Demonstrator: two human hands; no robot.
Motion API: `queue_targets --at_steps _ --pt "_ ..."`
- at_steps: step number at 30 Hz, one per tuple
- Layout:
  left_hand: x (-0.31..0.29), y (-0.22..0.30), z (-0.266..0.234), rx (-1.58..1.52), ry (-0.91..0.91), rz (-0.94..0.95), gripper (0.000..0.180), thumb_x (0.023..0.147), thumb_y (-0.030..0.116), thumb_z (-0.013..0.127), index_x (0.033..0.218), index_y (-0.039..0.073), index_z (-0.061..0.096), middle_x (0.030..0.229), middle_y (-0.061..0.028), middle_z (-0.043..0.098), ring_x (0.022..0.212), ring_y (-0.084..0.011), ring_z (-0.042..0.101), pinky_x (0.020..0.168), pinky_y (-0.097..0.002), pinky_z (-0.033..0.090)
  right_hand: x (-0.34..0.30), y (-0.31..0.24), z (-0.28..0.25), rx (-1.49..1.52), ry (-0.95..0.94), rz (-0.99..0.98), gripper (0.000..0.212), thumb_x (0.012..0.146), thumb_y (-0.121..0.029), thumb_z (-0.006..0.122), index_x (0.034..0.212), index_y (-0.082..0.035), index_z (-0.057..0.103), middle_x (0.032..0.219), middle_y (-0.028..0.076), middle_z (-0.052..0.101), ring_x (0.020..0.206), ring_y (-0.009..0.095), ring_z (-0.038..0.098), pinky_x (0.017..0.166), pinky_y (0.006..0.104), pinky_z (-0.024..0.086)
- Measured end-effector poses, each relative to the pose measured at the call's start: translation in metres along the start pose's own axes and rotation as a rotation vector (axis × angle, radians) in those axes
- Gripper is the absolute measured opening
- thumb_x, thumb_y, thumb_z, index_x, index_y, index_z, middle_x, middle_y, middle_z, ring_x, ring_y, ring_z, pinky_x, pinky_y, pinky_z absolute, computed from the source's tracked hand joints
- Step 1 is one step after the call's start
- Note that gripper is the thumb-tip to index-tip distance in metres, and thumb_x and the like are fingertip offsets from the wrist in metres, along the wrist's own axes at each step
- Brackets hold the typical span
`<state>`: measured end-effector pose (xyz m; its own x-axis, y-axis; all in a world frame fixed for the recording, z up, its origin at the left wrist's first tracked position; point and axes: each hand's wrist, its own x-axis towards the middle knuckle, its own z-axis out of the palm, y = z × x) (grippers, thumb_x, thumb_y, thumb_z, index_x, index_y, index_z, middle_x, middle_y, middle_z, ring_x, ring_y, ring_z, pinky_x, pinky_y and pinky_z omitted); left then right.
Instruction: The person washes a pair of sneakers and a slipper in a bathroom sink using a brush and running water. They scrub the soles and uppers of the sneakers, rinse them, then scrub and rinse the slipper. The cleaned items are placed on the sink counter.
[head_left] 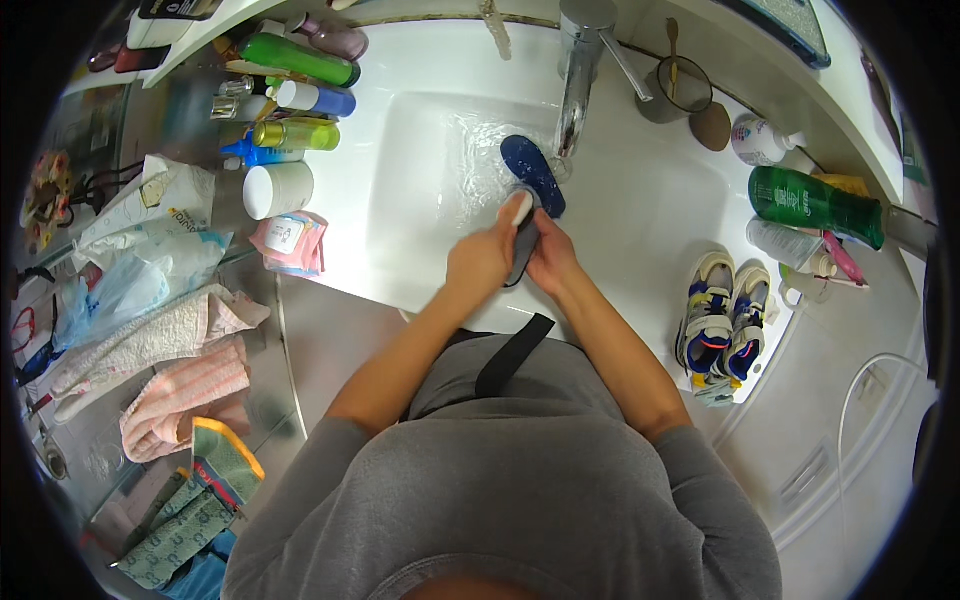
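Observation:
Over the white sink basin [400, 180], my two hands are close together. A grey insole-shaped piece [522, 255] is between them, its lower end pointing toward me. My right hand [550, 255] grips its right side. My left hand [485, 258] is closed at its upper end, with a small white oval thing [523, 207] at the fingertips, its kind unclear. Just beyond my fingers is a dark blue insole [533, 175], partly overlapped by the grey piece. Rippling water [475, 150] covers the basin floor. The chrome faucet [575, 105] stands above, right of the blue insole.
Bottles [300, 60] and a white jar [278, 191] line the left edge. At right stand a pair of small sneakers [708, 315], a green bottle [815, 205] and a cup [670, 95] holding a brush. Towels [190, 395] lie on the far left.

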<state>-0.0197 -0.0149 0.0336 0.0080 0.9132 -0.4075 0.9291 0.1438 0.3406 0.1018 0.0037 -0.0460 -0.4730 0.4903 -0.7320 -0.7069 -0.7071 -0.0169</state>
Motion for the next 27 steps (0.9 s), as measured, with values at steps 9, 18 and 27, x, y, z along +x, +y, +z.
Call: queue_targets --at_steps 9,18,27 --pt "0.011 -0.059 0.035 -0.542 0.153 -0.029 0.071 0.097 0.03 0.062 0.158 0.019 0.026 0.09 -0.0121 0.07 0.066 -0.0308 0.066 0.064 -0.046 0.051 -0.017 -0.026 -0.001 0.052 0.018 -0.142 0.043 0.105 -0.034 0.048 0.138 -0.006 0.049 0.129 0.009 0.061 0.114 0.02 0.06 0.101 0.0364 0.047" --pt "0.016 -0.027 0.015 -1.586 -0.282 -0.639 0.047 0.083 0.012 0.081 0.118 0.009 0.05 0.082 0.0007 0.058 0.047 -0.0042 0.037 0.04 -0.0235 0.027 -0.025 -0.032 0.025 0.334 -0.278 -0.234 0.055 0.105 -0.041 0.044 0.144 -0.002 0.045 0.146 0.014 0.052 0.138 0.028 0.046 0.115 0.042 0.036" --pt "0.057 -0.036 -0.042 -1.146 -0.438 -0.122 0.07 0.081 0.009 0.079 0.142 0.011 0.045 0.09 0.0001 0.062 0.064 -0.0051 0.049 0.047 -0.0206 0.033 -0.024 -0.044 -0.029 0.649 -0.498 0.26 0.064 0.102 -0.049 0.046 0.143 0.0 0.046 0.144 0.019 0.052 0.139 0.032 0.044 0.116 0.0478 0.036"
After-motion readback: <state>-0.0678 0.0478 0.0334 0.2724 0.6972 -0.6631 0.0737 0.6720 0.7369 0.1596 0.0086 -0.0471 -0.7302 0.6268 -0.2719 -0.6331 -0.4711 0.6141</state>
